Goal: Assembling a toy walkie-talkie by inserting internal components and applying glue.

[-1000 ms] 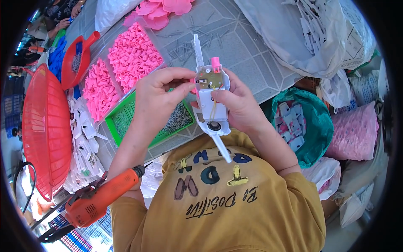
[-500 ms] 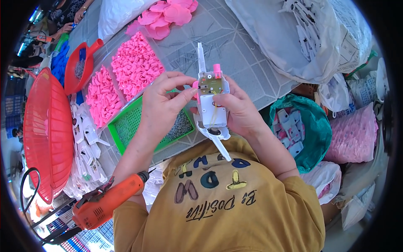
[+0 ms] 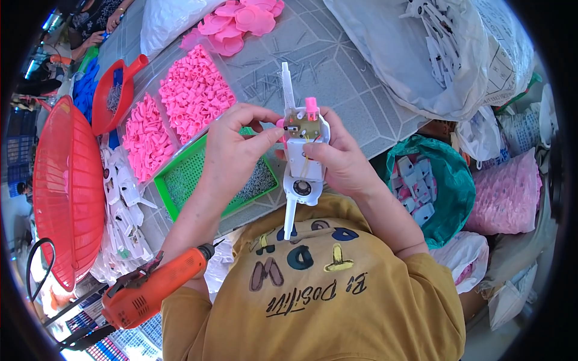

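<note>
A white plastic toy housing point(image 3: 296, 161) with its inside exposed is held above the table's near edge. It carries a brown-green circuit board point(image 3: 309, 129), thin wires, a round dark speaker point(image 3: 302, 188) and a pink knob point(image 3: 311, 107) at the top. Long white arms stick out at both ends. My right hand point(image 3: 346, 157) grips the housing from the right, thumb across its face by the wires. My left hand point(image 3: 236, 139) is closed, thumb and forefinger pinching a small pink piece point(image 3: 280, 124) at the housing's left edge; the fingertips partly cover it.
Pink parts fill trays point(image 3: 195, 90) at the left, behind a green basket point(image 3: 195, 157) of screws. A red scoop point(image 3: 114, 99), a red basket point(image 3: 66, 198) and an orange power screwdriver point(image 3: 156, 289) stand further left. Bags, including a teal one point(image 3: 454, 210), line the right.
The toy housing has turned a little in my hands: its lower white arm has swung left and the speaker faces up more fully. My hands stay nearly in place.
</note>
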### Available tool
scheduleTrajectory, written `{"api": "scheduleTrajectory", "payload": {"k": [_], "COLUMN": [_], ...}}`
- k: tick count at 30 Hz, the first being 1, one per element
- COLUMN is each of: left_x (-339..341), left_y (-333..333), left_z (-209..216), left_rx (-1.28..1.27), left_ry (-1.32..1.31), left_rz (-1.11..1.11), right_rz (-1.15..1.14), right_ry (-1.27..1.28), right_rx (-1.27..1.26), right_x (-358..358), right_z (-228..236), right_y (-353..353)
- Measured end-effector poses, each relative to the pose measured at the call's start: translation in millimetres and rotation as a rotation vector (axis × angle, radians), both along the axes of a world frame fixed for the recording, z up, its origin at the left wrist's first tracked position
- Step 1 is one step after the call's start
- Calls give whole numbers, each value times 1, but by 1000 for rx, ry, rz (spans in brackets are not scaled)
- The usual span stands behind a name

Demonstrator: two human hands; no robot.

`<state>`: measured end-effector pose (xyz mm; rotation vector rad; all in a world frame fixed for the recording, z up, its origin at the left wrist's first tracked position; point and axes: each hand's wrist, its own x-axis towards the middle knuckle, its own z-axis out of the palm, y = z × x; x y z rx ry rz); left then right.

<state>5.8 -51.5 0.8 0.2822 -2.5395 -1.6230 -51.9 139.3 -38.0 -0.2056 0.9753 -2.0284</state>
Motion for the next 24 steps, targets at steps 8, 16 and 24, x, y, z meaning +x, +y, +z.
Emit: {"api": "scheduleTrajectory", "payload": {"k": [8, 16, 24], "left_x": [1, -2, -3], "left_y": [4, 24, 25], "left_z": [-16, -6, -11], "left_rx": [126, -212, -364], "left_ry": [-50, 164, 253], "left_rz": [57, 55, 74], "right_rz": [7, -38, -54], "right_ry": [-118, -159, -146], "right_rx": [-10, -1, -14], "right_x": [2, 6, 10], "right_z": [2, -3, -2], "right_y": [1, -2, -4]}}
